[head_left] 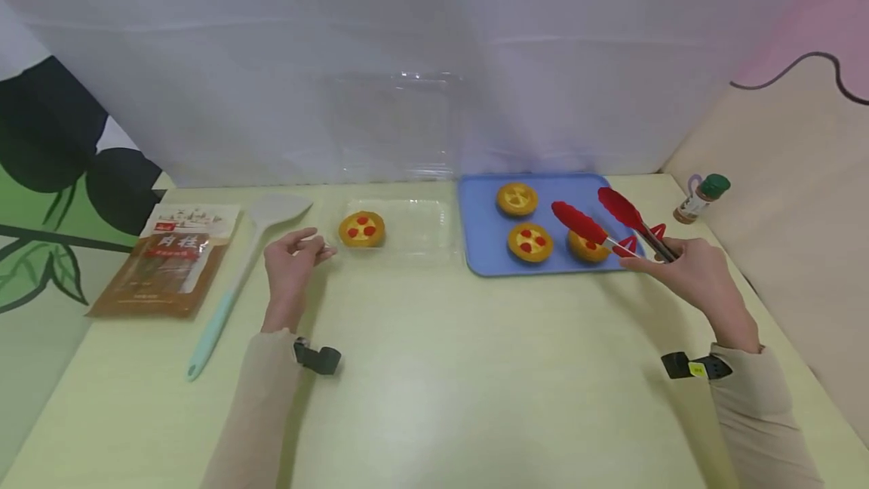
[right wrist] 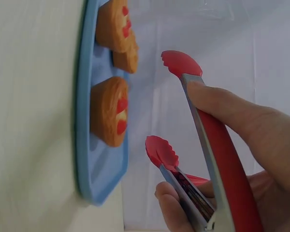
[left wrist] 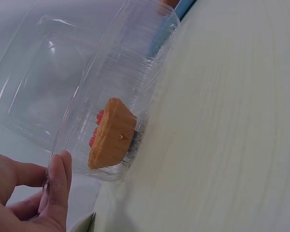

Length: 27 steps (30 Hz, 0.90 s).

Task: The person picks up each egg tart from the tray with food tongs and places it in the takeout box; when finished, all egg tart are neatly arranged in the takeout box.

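Observation:
My left hand [head_left: 293, 266] pinches the left rim of a clear plastic clamshell box [head_left: 421, 229] between thumb and fingers. Inside the box, toward its left end, sits one egg tart [head_left: 362, 229] with red pieces on top. My right hand [head_left: 699, 278] grips red-tipped tongs [right wrist: 217, 154], their arms spread and nothing between the tips. The tongs hang over the right part of a blue tray [head_left: 489, 266]. Three tarts rest on that tray: a plain-topped one [head_left: 517, 200], a red-topped one [head_left: 529, 243], and another red-topped one [right wrist: 109, 111] partly behind the tongs in the head view.
Left of the box lies a spatula [head_left: 231, 293] with a pale green handle, beside a brown food packet [head_left: 166, 262]. A small green-capped spice jar [head_left: 701, 198] stands at the back right corner. The box's raised lid [head_left: 397, 127] leans toward the white backdrop.

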{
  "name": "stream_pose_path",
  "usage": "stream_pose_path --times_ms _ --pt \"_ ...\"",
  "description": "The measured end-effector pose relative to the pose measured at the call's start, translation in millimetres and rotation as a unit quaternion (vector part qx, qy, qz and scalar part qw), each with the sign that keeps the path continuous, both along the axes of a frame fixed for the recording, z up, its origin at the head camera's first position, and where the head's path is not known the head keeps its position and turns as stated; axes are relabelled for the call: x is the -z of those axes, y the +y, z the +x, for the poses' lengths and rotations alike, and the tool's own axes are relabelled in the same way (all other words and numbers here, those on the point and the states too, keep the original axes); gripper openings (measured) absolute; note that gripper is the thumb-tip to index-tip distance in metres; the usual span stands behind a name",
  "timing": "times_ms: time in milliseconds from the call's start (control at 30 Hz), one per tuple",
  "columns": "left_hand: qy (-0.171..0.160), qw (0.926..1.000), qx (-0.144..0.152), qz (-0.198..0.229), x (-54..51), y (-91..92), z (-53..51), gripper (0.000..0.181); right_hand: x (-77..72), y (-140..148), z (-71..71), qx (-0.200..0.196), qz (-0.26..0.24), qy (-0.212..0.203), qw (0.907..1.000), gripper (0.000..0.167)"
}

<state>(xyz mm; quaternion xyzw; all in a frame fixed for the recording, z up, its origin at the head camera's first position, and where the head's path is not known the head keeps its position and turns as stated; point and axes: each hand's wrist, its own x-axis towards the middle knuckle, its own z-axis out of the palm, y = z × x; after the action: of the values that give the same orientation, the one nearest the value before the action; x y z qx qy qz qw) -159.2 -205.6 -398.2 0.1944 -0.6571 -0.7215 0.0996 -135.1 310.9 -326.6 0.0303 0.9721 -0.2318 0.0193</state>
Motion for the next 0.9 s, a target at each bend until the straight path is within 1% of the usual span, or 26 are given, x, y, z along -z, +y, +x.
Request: stream_pose_path --times_ms 133,233,333,500,600,767,900 --pt "-0.008 1.0000 -0.003 -0.004 -0.7 0.0 -0.9 0.037 4.1 8.7 4.3 -0.002 0.009 -0.028 0.9996 0.060" --pt "-0.007 0.9999 -0.008 -0.001 -1.2 0.6 -1.3 0.037 7.8 13.2 6.4 -0.005 0.008 -0.054 0.9985 0.058" --pt "-0.005 0.9999 -0.010 0.002 -1.6 1.6 -1.6 0.037 13.0 15.5 7.8 -0.005 0.010 -0.065 0.9978 0.056" --pt "-0.008 0.9999 -0.009 0.006 -1.9 2.4 -1.6 0.037 22.3 15.3 9.4 -0.011 0.022 -0.050 0.9985 0.053" --pt "-0.010 0.9999 -0.008 0.009 -1.6 2.2 -1.5 0.038 24.5 13.5 11.3 -0.015 0.022 -0.037 0.9989 0.053" --pt "-0.011 0.9999 -0.009 0.009 -0.6 1.4 -2.8 0.038 23.8 10.1 13.8 -0.016 0.012 -0.030 0.9994 0.046" --pt "-0.011 0.9999 -0.009 0.005 -1.0 2.0 -2.9 0.038 20.9 7.8 15.2 -0.011 0.010 -0.018 0.9997 0.048"
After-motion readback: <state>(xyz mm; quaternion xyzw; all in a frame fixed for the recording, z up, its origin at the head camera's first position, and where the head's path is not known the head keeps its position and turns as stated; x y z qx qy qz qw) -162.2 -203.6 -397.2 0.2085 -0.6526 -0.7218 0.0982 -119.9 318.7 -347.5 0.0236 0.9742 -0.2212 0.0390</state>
